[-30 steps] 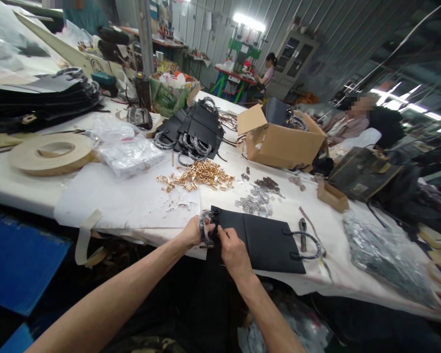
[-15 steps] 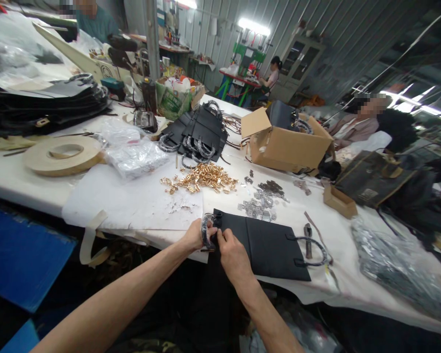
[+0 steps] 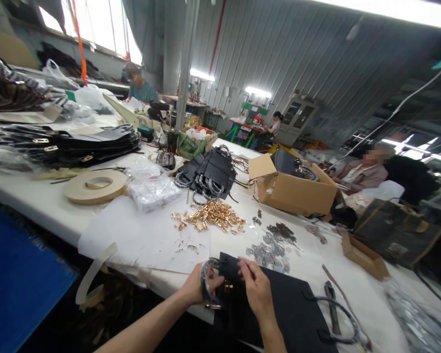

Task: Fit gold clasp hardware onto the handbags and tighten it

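Note:
A flat black bag panel (image 3: 290,299) lies at the table's front edge, with a wrapped handle (image 3: 347,314) at its right end. My left hand (image 3: 196,284) is closed round the other wrapped handle (image 3: 206,282) at the panel's left end. A small gold fitting (image 3: 228,287) shows on the black material beside it. Just above the panel, my right hand (image 3: 253,282) has its thumb and fingertips pinched together; anything between them is too small to make out. Behind the hands are a heap of gold fittings (image 3: 216,215) and a spread of silver plates (image 3: 268,252).
Stacked black panels (image 3: 209,169) lie behind the gold heap, a cardboard box (image 3: 297,193) to their right. At left are a tape roll (image 3: 95,187) and plastic packets (image 3: 150,189). A dark tool (image 3: 331,306) lies beside the right handle. Several people sit farther back.
The view has tilted up, so the table sits lower in the picture. My right hand has moved away from my left hand and the handle, to the right. A gold fitting now shows between them.

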`<state>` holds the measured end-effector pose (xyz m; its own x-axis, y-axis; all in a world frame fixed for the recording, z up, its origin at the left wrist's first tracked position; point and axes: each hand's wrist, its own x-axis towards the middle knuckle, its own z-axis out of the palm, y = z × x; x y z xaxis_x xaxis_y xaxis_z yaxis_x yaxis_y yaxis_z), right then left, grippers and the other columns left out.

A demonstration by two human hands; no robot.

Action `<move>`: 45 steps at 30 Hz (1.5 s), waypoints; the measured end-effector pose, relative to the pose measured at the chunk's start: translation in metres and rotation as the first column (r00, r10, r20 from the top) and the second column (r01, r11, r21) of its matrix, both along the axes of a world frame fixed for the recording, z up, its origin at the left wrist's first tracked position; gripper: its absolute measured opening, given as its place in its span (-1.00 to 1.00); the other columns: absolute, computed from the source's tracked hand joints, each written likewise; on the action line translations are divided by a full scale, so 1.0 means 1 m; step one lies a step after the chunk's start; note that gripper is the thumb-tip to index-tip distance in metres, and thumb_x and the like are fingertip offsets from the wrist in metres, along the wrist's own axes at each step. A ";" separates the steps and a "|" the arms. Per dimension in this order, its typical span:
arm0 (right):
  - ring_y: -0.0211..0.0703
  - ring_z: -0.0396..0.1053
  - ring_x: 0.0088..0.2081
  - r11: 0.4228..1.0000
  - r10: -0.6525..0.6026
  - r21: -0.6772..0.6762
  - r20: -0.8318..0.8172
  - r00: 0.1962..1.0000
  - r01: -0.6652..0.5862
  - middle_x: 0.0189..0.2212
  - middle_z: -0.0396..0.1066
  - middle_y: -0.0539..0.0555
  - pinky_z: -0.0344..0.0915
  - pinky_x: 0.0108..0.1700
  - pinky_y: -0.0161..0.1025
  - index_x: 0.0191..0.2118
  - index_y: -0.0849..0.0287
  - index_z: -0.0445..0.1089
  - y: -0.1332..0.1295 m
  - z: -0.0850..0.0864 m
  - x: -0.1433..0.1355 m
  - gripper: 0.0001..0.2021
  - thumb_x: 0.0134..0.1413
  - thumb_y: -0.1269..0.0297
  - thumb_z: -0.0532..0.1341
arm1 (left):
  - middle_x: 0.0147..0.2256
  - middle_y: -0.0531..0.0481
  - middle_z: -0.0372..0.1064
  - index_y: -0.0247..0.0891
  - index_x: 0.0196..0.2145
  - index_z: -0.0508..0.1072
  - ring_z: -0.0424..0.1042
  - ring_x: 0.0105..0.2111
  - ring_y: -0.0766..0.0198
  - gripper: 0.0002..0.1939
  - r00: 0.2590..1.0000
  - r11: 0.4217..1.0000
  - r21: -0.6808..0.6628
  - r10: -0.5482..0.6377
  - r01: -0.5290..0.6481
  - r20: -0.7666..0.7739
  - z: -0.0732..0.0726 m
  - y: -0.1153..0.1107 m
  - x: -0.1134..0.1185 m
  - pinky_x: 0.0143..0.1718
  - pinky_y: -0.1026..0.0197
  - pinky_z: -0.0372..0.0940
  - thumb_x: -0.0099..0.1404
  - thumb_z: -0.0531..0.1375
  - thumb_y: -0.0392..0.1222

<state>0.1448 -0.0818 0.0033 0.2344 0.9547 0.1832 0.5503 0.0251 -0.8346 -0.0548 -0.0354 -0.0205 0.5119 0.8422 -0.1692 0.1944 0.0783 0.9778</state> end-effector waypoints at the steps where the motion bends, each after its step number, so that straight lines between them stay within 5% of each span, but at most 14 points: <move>1: -0.04 0.51 -0.35 0.999 -0.049 0.004 -0.046 0.998 0.049 -0.35 0.54 0.14 0.49 -0.29 -0.18 0.01 0.21 0.55 0.013 -0.001 0.004 -0.56 0.35 -0.04 0.14 | -0.61 0.09 0.34 -0.30 -0.30 0.51 0.33 -0.59 0.27 -0.77 1.000 1.000 0.001 -0.004 0.004 0.004 0.000 0.000 0.000 -0.54 0.28 0.14 0.19 0.25 -0.07; 4: -0.04 0.53 -0.35 0.997 -0.069 0.022 -0.080 0.994 0.071 -0.34 0.57 0.15 0.50 -0.31 -0.18 0.00 0.24 0.56 0.057 -0.004 0.005 -0.54 0.30 -0.05 0.17 | -0.61 0.06 0.36 -0.29 -0.34 0.49 0.34 -0.59 0.26 -0.74 1.000 1.000 -0.017 -0.006 0.006 0.013 -0.002 0.000 -0.002 -0.55 0.27 0.13 0.21 0.26 -0.01; 8: -0.06 0.56 -0.26 0.995 -0.069 0.084 0.133 0.989 0.058 -0.19 0.60 0.18 0.50 -0.15 -0.15 -0.09 0.20 0.60 0.111 -0.007 -0.004 -0.65 0.23 0.07 0.20 | -0.62 0.07 0.33 -0.29 -0.34 0.47 0.32 -0.60 0.27 -0.68 1.000 0.999 -0.033 0.003 -0.002 0.027 -0.010 0.001 -0.006 -0.57 0.27 0.12 0.19 0.30 0.06; 13: -0.06 0.51 -0.34 0.987 -0.150 0.087 0.245 0.958 0.132 -0.39 0.55 0.11 0.43 -0.21 -0.17 -0.30 0.15 0.62 0.136 -0.016 -0.017 -0.78 0.17 0.17 0.25 | -0.62 0.10 0.32 -0.31 -0.19 0.48 0.30 -0.62 0.30 -0.57 0.993 0.997 -0.079 0.006 0.004 0.120 -0.018 0.000 -0.011 -0.56 0.28 0.13 0.17 0.32 0.11; 22: -0.03 0.52 -0.18 0.994 -0.099 0.069 0.258 0.961 0.084 -0.21 0.52 0.14 0.41 -0.06 -0.12 -0.32 0.16 0.55 0.103 -0.020 -0.008 -0.86 0.17 0.25 0.25 | -0.61 0.10 0.38 -0.30 -0.24 0.47 0.38 -0.59 0.26 -0.63 0.996 0.999 -0.020 0.024 -0.026 -0.085 -0.002 0.016 -0.063 -0.53 0.28 0.19 0.21 0.29 0.08; 30: -0.04 0.57 -0.24 0.997 -0.039 0.066 0.110 0.993 0.032 -0.26 0.58 0.15 0.47 -0.07 -0.11 -0.13 0.18 0.50 0.029 -0.008 0.004 -0.78 0.30 0.19 0.17 | -0.47 -0.01 0.53 -0.29 -0.21 0.59 0.50 -0.44 0.16 -0.66 0.940 0.985 0.080 -0.121 0.154 -0.318 0.030 0.032 -0.116 -0.40 0.25 0.30 0.18 0.31 0.02; 34: 0.01 0.52 -0.11 0.988 0.082 0.097 0.307 0.948 -0.117 -0.16 0.55 0.14 0.43 -0.01 -0.08 -0.16 0.10 0.53 -0.006 0.012 0.004 -0.83 0.30 0.26 0.17 | -0.43 -0.03 0.55 -0.26 -0.25 0.57 0.52 -0.42 0.17 -0.76 0.852 0.981 0.187 0.054 0.051 -0.520 0.047 0.048 -0.137 -0.32 0.23 0.33 0.31 0.11 -0.18; 37: 0.01 0.49 -0.09 0.970 0.208 0.027 0.419 0.884 -0.241 -0.16 0.52 0.12 0.42 -0.02 -0.09 -0.16 0.06 0.52 -0.016 0.021 -0.004 -0.79 0.28 0.38 0.13 | -0.18 -0.11 0.60 -0.25 -0.06 0.54 0.56 -0.20 0.14 -0.69 0.845 0.935 0.351 0.228 -0.050 -0.484 0.050 0.051 -0.129 -0.13 0.22 0.37 0.36 0.07 -0.18; 41: 0.03 0.48 -0.07 0.946 0.302 -0.028 0.441 0.845 -0.323 -0.14 0.54 0.10 0.42 0.01 -0.05 -0.03 0.03 0.53 -0.010 0.013 -0.018 -0.70 0.26 0.44 0.11 | 0.08 -0.23 0.49 -0.33 0.15 0.45 0.49 0.04 0.05 -0.54 0.835 0.868 0.449 0.075 0.215 -0.545 0.047 0.049 -0.092 0.11 0.14 0.32 0.33 0.16 -0.16; 45: 0.03 0.51 -0.08 0.955 0.283 -0.018 0.343 0.896 -0.295 -0.13 0.57 0.11 0.44 0.04 -0.04 0.03 0.07 0.53 -0.001 -0.008 -0.025 -0.74 0.29 0.31 0.20 | 0.05 -0.22 0.51 -0.28 0.07 0.55 0.49 0.05 0.02 -0.56 0.770 0.812 0.422 -0.052 0.404 -0.636 0.046 0.060 -0.065 0.11 0.14 0.31 0.25 0.15 -0.35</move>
